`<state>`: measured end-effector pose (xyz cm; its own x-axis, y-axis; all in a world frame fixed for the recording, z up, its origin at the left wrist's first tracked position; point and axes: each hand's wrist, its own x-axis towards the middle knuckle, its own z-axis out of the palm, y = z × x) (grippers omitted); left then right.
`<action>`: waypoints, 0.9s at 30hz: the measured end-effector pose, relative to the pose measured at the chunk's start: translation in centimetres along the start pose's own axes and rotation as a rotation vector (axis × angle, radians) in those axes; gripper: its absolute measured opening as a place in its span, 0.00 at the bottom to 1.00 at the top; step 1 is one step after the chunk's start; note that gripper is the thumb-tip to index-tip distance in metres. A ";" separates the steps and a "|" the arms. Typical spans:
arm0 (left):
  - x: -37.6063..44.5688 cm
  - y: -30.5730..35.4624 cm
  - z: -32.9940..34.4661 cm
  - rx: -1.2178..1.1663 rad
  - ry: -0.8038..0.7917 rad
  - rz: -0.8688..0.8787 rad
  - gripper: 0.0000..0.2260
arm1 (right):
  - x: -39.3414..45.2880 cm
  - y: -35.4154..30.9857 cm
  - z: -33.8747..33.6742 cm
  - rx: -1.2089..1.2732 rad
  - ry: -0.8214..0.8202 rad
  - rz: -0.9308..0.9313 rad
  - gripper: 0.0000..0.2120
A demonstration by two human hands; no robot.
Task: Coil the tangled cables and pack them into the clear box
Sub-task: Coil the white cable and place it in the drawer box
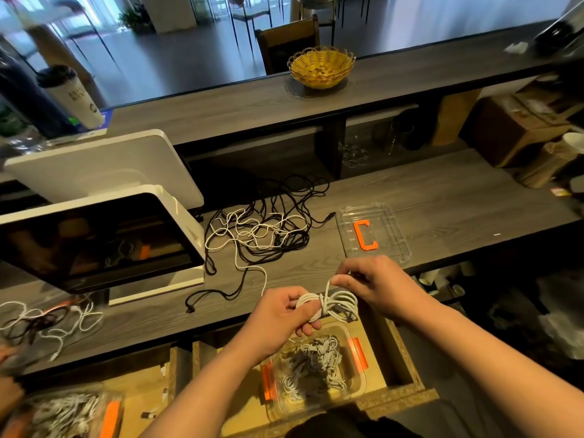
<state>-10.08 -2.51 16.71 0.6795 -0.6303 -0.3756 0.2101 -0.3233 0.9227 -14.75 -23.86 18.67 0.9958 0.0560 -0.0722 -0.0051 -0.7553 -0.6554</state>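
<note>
My left hand (278, 314) grips a coiled white cable (339, 303) at its middle, just in front of the desk's near edge. My right hand (373, 284) pinches the cable's loose end above the coil, where it wraps around the bundle. Directly below the hands sits the clear box (358, 385) with orange latches, holding several coiled white and grey cables. A tangle of black and white cables (262, 232) lies on the desk beyond the hands. The box's clear lid (392, 216) with an orange handle rests on the desk to the right of the tangle.
A white point-of-sale screen (101, 235) stands at the left. More loose cables (47, 320) lie at the far left of the desk. A second box of cables (63, 415) sits at the lower left. A yellow basket (320, 67) stands on the upper counter.
</note>
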 end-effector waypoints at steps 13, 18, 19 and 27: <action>1.1 0.5 2.3 -0.343 0.399 0.042 0.07 | 0.4 -0.8 2.7 0.396 -0.139 0.089 0.10; 2.4 0.1 2.3 -0.221 0.667 0.036 0.08 | 0.2 -1.5 2.6 0.199 -0.239 0.085 0.17; 2.6 -0.1 2.3 -0.194 0.677 0.023 0.07 | 0.1 -1.6 2.5 0.148 -0.225 0.070 0.16; 3.2 -1.5 2.3 -0.024 0.682 -0.071 0.06 | -0.8 -1.4 1.3 0.291 -0.219 0.103 0.13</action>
<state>-9.84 -5.73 13.95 0.9527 -0.0206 -0.3032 0.2803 -0.3266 0.9026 -15.62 -21.99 18.70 0.9458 0.1511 -0.2875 -0.1615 -0.5491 -0.8200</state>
